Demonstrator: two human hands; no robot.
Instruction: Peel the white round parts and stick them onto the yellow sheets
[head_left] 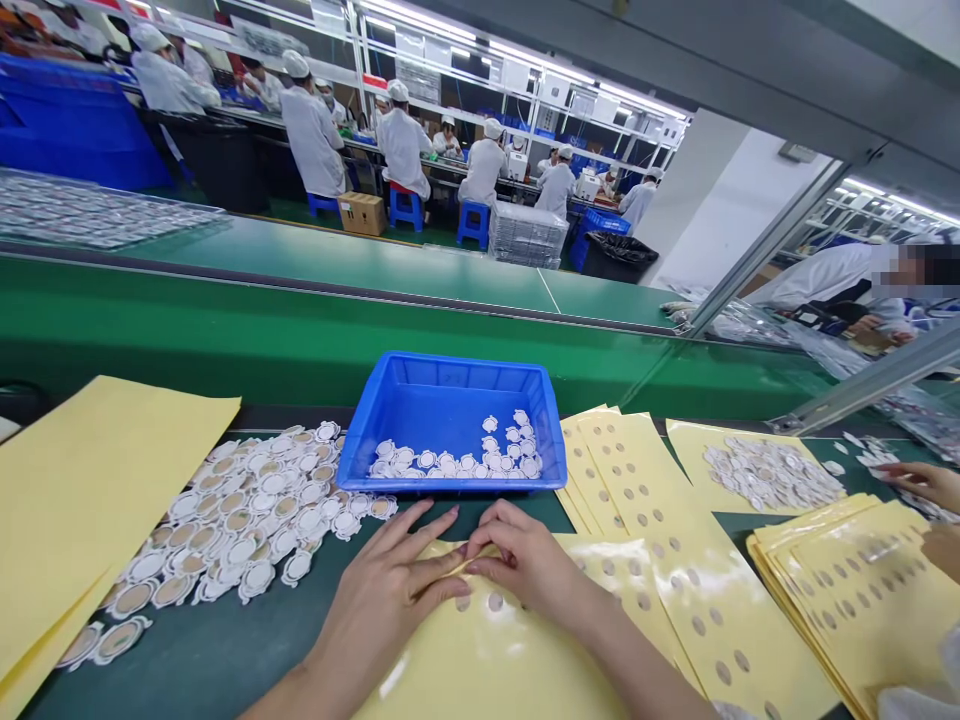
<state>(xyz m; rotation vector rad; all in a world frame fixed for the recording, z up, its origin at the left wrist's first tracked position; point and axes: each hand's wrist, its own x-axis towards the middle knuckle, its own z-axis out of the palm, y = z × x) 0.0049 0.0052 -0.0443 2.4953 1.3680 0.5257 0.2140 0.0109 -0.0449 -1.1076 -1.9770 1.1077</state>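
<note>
A glossy yellow sheet of round stickers lies before me, its top edge bent up between my fingertips. My left hand pinches that edge with thumb and index finger, the other fingers stretched toward the tray. Fingertips of my right hand are closed on the same edge, touching the left ones; any small piece between them is hidden. Just beyond stands a blue tray with small white ring-shaped pieces along its near and right sides. Left of it, a pile of white pieces, some with tan round centres, covers the bench.
Plain yellow sheets lie at far left. More sticker sheets overlap at right, beside a co-worker's stack and a heap of pieces. A co-worker's hand reaches in there. A green ledge runs behind.
</note>
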